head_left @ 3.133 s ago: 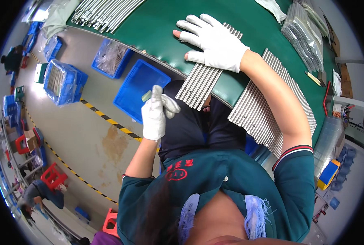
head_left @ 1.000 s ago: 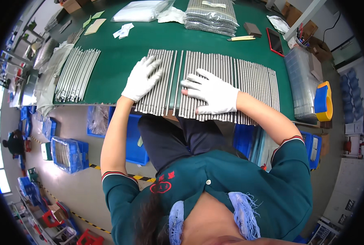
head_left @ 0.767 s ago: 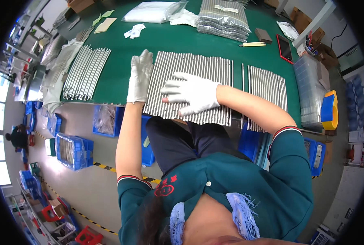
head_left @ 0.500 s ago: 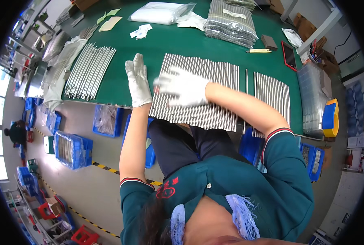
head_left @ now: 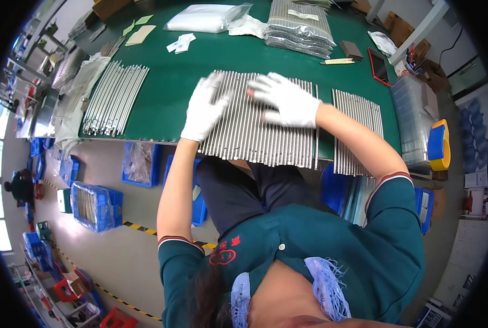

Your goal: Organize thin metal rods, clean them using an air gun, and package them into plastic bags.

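Observation:
A row of thin silvery metal rods (head_left: pixel 255 145) lies side by side on the green table (head_left: pixel 164 106), their near ends reaching past its front edge. My left hand (head_left: pixel 204 109), in a white glove, rests over the left side of this row with its fingers stretched out. On the upper right part of the row lies my right hand (head_left: pixel 287 101), also gloved, fingers spread and palm down. One rod (head_left: pixel 316 136) runs along the row's right edge. Farther right is a smaller group of rods (head_left: pixel 358 117). Another bunch of rods (head_left: pixel 115 98) lies to the left.
At the back are bagged rods (head_left: pixel 298 27), a white plastic-wrapped bundle (head_left: pixel 203 19), a yellow cutter (head_left: pixel 337 62) and a red-edged phone (head_left: pixel 379 66). A roll of tape (head_left: pixel 439 145) hangs by clear plastic at the right. Blue bins (head_left: pixel 140 164) stand below.
My right hand has moved right across the row, and my left hand has come onto its left side. The single rod, apart before, now lies close against the row.

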`<control>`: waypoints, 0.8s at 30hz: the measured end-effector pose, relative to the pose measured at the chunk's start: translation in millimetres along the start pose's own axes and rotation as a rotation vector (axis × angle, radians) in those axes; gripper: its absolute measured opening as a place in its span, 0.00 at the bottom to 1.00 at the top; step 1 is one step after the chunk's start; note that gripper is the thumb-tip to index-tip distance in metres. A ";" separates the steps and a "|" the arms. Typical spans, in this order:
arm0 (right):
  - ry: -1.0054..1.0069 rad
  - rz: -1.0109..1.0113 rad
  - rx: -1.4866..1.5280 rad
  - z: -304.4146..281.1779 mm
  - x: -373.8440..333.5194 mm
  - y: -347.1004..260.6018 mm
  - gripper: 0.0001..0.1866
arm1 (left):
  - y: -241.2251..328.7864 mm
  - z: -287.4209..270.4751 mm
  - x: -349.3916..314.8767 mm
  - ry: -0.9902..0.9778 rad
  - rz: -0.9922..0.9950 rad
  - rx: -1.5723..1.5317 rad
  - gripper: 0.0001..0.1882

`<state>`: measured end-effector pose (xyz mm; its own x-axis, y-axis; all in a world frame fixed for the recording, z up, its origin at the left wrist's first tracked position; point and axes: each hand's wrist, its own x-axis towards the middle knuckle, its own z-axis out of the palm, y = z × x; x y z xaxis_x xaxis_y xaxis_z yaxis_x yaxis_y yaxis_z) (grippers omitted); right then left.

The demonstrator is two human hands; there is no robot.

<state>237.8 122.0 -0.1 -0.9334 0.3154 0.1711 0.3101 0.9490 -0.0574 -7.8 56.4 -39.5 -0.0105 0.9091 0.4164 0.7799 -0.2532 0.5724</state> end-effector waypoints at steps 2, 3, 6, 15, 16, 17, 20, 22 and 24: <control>-0.134 -0.130 -0.016 -17.3 -34.2 -25.6 0.36 | 30.7 0.8 -1.3 -0.292 0.313 0.546 0.30; -0.161 -0.155 -0.012 -13.0 -45.5 -35.8 0.36 | 33.2 1.9 -1.2 -0.259 0.304 0.510 0.28; -0.121 -0.142 0.048 -9.7 -48.1 -38.0 0.35 | 29.2 -3.9 -2.4 -0.232 0.350 0.475 0.27; -0.019 -0.223 0.110 18.5 15.8 -46.0 0.34 | -21.6 -24.8 -3.8 -0.174 0.138 0.484 0.24; 0.005 -0.248 0.100 22.4 25.4 -46.7 0.33 | -27.0 -24.4 -3.6 -0.161 0.143 0.492 0.23; 0.006 -0.255 0.126 26.3 34.5 -43.1 0.33 | -33.2 -27.3 -6.5 -0.179 0.150 0.448 0.23; 0.001 -0.051 0.050 27.2 57.0 -2.4 0.34 | -36.0 -29.0 -8.1 -0.154 0.057 0.345 0.24; -0.061 0.203 -0.107 29.2 61.0 39.5 0.35 | -36.7 -25.7 -3.2 -0.141 0.064 0.264 0.23; 0.006 0.392 -0.065 29.4 53.4 68.8 0.34 | -41.6 -25.4 -0.2 -0.126 0.071 0.229 0.22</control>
<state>204.0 204.1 -23.9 -0.7413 0.6533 0.1539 0.6534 0.7548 -0.0574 -56.1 58.3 -45.5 0.1159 0.9295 0.3502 0.8975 -0.2491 0.3640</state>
